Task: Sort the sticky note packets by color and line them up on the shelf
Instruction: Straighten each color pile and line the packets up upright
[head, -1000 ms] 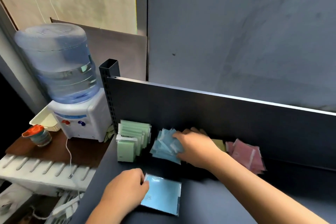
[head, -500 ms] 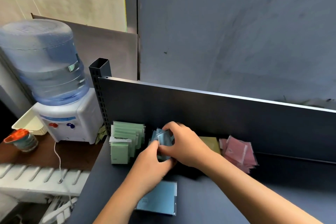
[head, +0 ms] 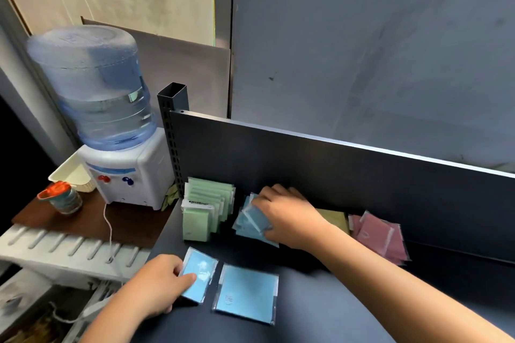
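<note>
**Bare arms, nothing worn**

Not much to report on the person, honestly. Both forearms come in from the bottom edge and they're bare the whole visible length, so any sleeve ends somewhere out of shot. The left hand [head: 156, 284] and the right hand [head: 287, 214] are bare too. Fingernails look short and plain where they show, though it's a bit blurry.

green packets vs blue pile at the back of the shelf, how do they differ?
The green packets stand upright in an ordered row, touched by neither hand. The blue pile lies loose and fanned out, askew, with the right hand on it. Both sit by the shelf's back panel, each of one colour.
</note>
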A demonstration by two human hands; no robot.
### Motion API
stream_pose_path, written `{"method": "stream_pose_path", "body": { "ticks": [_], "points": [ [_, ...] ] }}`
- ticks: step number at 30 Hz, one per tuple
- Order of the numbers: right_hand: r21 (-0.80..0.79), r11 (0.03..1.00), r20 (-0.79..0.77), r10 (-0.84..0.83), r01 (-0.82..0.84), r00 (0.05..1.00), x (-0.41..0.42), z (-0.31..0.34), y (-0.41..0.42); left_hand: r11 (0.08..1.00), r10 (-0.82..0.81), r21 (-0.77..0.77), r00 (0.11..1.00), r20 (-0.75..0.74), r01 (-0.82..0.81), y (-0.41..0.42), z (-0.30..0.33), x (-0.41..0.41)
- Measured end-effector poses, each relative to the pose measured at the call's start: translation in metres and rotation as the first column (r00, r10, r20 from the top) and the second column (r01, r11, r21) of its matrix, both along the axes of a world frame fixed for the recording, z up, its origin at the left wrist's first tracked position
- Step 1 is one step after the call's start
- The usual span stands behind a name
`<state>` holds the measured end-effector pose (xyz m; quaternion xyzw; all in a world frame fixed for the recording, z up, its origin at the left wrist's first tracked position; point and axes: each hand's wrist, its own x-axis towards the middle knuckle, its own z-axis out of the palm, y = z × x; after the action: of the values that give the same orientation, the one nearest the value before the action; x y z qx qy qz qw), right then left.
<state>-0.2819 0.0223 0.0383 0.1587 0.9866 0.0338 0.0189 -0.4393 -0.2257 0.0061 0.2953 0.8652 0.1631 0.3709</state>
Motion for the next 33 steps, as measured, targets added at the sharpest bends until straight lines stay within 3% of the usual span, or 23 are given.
{"method": "stream_pose_path", "body": {
  "ticks": [3,8,14,16,18,20,22,25,30,33],
  "points": [
    [-0.058,0.998,-0.028,0.024,-0.026,0.999,-0.003,0.003,0.005,0.997,0.068,-0.015,0.995,-0.079,-0.070,-0.007,-0.001,0.004],
    [-0.080,0.994,-0.101,0.067,-0.075,0.993,-0.006,0.008,0.006,0.989,-0.036,-0.146,0.951,-0.308,-0.010,-0.010,0.013,0.017],
    [-0.018,0.983,-0.220,0.175,-0.184,0.960,0.001,0.022,-0.023,0.981,-0.074,-0.196,0.945,-0.318,0.010,-0.002,0.005,0.023],
    [-0.045,0.974,-0.226,0.205,-0.220,0.952,0.002,0.021,-0.045,0.984,-0.063,-0.177,0.932,-0.356,0.000,0.001,0.004,0.023],
    [-0.040,0.947,-0.187,0.305,-0.318,0.934,0.001,0.012,-0.067,0.998,0.051,-0.014,0.930,-0.364,-0.060,0.004,0.006,0.024],
    [-0.039,0.911,-0.129,0.403,-0.411,0.906,-0.005,0.001,-0.080,0.963,0.187,0.227,0.966,-0.177,-0.145,0.009,0.013,0.023],
    [-0.073,0.903,-0.125,0.414,-0.424,0.902,-0.010,-0.003,-0.081,0.899,0.227,0.344,0.960,0.165,-0.272,0.015,0.025,0.027],
    [-0.092,0.912,-0.161,0.382,-0.400,0.910,-0.012,-0.003,-0.076,0.782,0.249,0.357,0.781,0.572,-0.510,0.013,0.027,0.030],
    [-0.164,0.897,-0.188,0.381,-0.411,0.905,-0.009,-0.010,-0.073,0.783,0.220,0.318,0.717,0.661,-0.534,0.004,0.017,0.029],
    [-0.124,0.954,-0.129,0.258,-0.274,0.957,-0.007,-0.006,-0.059,0.869,0.240,0.265,0.824,0.513,-0.418,-0.007,0.007,0.024]
  ]
}}
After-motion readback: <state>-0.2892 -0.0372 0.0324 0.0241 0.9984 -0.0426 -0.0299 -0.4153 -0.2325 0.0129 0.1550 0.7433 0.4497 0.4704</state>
